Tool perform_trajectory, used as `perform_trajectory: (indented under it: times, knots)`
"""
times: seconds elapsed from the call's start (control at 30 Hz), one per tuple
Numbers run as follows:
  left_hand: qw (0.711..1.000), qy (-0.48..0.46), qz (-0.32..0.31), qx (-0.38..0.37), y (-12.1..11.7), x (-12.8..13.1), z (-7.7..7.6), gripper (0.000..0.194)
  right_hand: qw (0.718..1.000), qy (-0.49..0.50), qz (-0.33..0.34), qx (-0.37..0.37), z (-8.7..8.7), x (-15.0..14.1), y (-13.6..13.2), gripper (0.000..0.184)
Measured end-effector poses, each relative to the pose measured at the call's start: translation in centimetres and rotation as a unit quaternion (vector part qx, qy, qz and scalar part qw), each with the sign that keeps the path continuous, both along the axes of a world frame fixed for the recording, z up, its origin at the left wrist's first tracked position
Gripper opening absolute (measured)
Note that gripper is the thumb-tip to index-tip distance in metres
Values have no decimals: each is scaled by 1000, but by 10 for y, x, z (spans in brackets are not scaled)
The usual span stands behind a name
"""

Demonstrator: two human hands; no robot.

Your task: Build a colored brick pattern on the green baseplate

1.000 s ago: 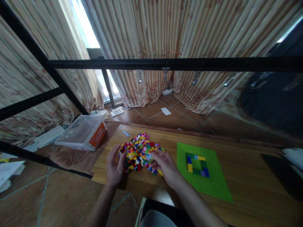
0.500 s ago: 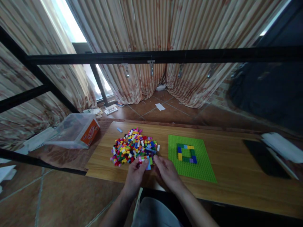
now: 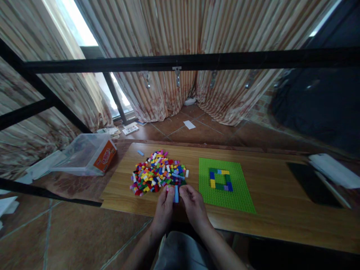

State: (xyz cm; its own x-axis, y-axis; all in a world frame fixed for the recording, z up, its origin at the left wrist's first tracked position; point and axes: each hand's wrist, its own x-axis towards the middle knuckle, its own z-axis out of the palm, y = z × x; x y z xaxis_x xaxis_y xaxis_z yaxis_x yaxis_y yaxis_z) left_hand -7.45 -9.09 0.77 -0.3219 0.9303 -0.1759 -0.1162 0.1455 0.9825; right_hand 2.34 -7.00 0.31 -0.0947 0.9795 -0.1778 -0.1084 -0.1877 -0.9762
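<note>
Between my two hands, at the table's near edge, is a light blue toy building brick (image 3: pixel 176 194) held on end. My left hand (image 3: pixel 163 204) pinches it between thumb and fingers, with a bit of pink showing at the fingertips. On the other side, my right hand (image 3: pixel 194 204) has its fingers drawn together close to the brick; what they grip is hidden. Just beyond lies a heap of mixed coloured bricks (image 3: pixel 153 174). To the right rests a green baseplate (image 3: pixel 243 195) bearing a square ring of bricks (image 3: pixel 213 183) in blue, yellow, green and purple.
A lone light blue brick (image 3: pixel 140 153) lies behind the heap on the wooden table (image 3: pixel 120 187). A clear plastic box (image 3: pixel 84 153) with an orange label stands at the left. Toward the right end are a black flat sheet (image 3: pixel 311 185) and a white object (image 3: pixel 334 170).
My hands have drawn closer together around the light blue brick, which has turned to show a narrower side. The lime green piece seen beside it is now out of sight. The view has shifted slightly.
</note>
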Motion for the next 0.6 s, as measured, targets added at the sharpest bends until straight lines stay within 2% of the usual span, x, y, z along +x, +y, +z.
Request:
perform_trajectory:
  times: [0.1,0.2,0.3,0.4,0.5,0.6]
  knots:
    - [996,-81,12,-31,1,0,-6,43,993,94,-11,-75,-1,0,0,33]
    - [977,-196,5,-79,2,1,-9,44,974,174,-12,-147,3,3,0,34]
    - [967,-237,-16,-91,3,-1,-9,45,962,218,-6,-162,6,7,1,34]
    - [977,-193,2,-85,7,-4,-9,46,970,200,5,-141,7,7,6,35]
    - [995,-86,26,-44,12,-7,-9,45,989,110,24,-100,6,1,14,38]
    - [1000,5,18,6,16,-9,-7,43,1000,8,13,-23,6,-8,21,36]
